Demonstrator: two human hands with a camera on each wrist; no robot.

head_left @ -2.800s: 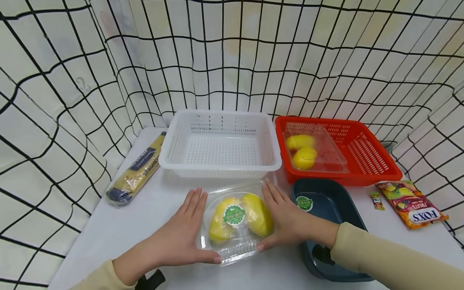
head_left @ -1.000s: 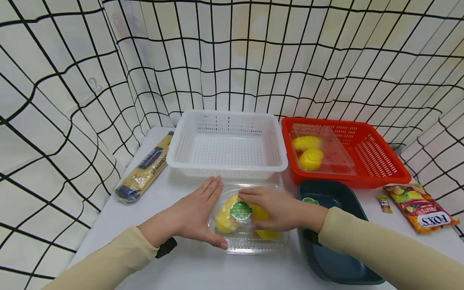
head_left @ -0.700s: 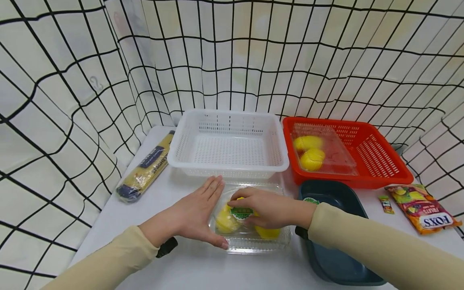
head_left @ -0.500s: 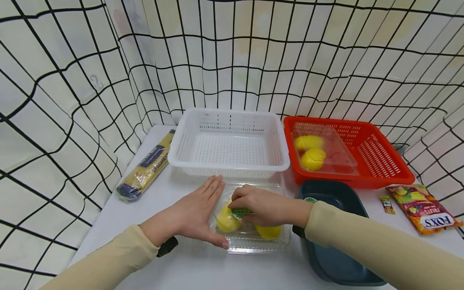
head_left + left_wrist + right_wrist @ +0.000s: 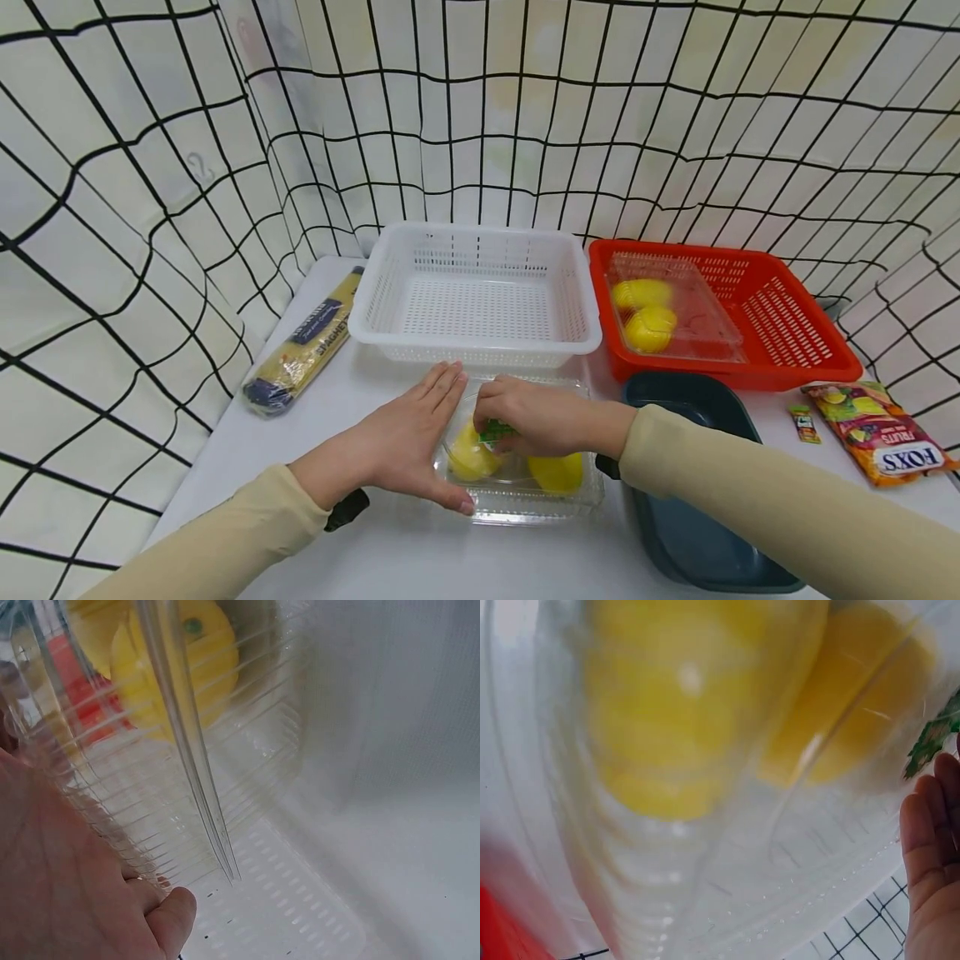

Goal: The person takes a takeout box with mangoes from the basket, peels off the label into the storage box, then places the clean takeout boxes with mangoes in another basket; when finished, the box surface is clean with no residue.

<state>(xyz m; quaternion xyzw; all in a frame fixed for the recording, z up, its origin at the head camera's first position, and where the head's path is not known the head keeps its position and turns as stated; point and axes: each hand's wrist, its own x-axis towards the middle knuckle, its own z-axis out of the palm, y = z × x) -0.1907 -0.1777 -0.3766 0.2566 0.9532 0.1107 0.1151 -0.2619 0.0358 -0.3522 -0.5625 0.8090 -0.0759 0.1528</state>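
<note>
A clear plastic clamshell box (image 5: 536, 506) with two yellow fruits (image 5: 557, 473) inside sits on the white table in front of the white basket. My left hand (image 5: 401, 442) lies along its left side with straight fingers, thumb at the front edge. Over the lid, the curled fingers of my right hand (image 5: 543, 417) pinch a green-and-white sticker (image 5: 495, 433), whose edge is bent up toward the fingertips. Through the right wrist view, the sticker (image 5: 934, 739) shows beside those fingers. In the left wrist view, the box's ribbed wall stands close to the left hand (image 5: 82, 877).
Behind the box stands a white perforated basket (image 5: 480, 346). A red basket (image 5: 795, 333) at back right holds another clear box of yellow fruits (image 5: 651, 329). A dark blue basin (image 5: 697, 550) lies under my right forearm. Spaghetti (image 5: 300, 346), a Fox's sweets bag (image 5: 881, 437) and a small sachet (image 5: 805, 423) lie around.
My right hand has gone from the box's right side onto its lid and gripped the sticker, now bent up from lying flat. The box has turned straighter; my left hand stays at its left.
</note>
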